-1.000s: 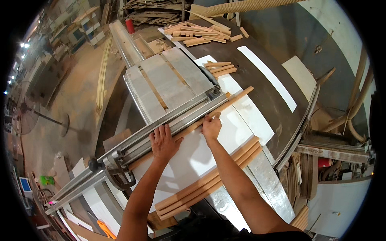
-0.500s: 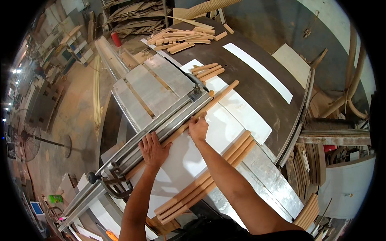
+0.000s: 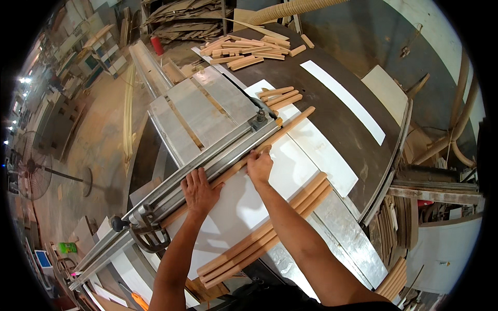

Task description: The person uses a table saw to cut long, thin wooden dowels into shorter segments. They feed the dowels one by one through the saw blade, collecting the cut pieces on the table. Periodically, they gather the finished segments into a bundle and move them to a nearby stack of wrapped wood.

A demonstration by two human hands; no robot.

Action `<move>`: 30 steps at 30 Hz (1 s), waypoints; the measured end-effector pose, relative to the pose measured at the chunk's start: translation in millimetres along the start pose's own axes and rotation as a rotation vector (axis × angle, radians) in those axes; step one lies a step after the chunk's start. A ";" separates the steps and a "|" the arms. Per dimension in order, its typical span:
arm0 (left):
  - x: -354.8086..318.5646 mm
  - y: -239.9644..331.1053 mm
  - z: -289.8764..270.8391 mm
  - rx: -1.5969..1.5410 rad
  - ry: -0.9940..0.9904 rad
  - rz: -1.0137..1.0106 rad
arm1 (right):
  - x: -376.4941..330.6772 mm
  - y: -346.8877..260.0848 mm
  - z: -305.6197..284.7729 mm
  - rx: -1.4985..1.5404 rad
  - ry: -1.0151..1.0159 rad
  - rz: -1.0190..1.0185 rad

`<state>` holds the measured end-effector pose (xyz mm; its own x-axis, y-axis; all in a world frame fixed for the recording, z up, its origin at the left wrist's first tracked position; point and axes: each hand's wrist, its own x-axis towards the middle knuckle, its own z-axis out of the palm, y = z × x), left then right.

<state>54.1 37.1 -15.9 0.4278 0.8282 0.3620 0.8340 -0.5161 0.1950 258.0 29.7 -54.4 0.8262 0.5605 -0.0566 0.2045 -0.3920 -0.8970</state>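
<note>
A long wooden stick lies along the side of a metal rail, on top of a white board. Its far end pokes out past the end of the rail, and its near end lies close to a metal clamp. The left hand is spread wide — its fingers reach over onto the rail and its thumb points out along the stick. It looks like this grip presses the stick to the rail so it stays straight. The right hand is farther up, with its fingers curled, and its grip seems to pinch the stick, maybe so it can't slip or turn. Some of its fingertips are hidden. Three more long sticks lie side by side near the person's body, probably so they are easy to reach. A few short sticks sit past the rail's end, and a messy pile of wood pieces is farther off on the dark table — likely kept out of the way.
</note>
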 end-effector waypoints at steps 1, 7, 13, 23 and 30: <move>0.4 0.4 0.7 0.001 0.015 0.006 | 1.0 0.8 0.1 0.008 0.004 -0.004; -0.6 -0.4 1.2 0.003 -0.008 -0.005 | 0.1 0.5 1.7 0.004 -0.009 -0.006; 1.3 4.4 -2.5 -0.007 -0.066 -0.035 | 4.7 10.0 3.9 0.022 -0.023 -0.009; -1.6 1.6 -1.6 0.025 0.039 0.010 | -0.7 0.8 1.9 0.028 -0.006 -0.028; -3.8 -1.4 4.2 0.016 0.011 -0.029 | -0.6 0.5 4.1 0.018 -0.006 -0.038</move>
<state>52.7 35.6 -21.5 0.3999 0.8400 0.3667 0.8513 -0.4886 0.1910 255.5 32.1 -56.6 0.8148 0.5792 -0.0253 0.2260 -0.3575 -0.9061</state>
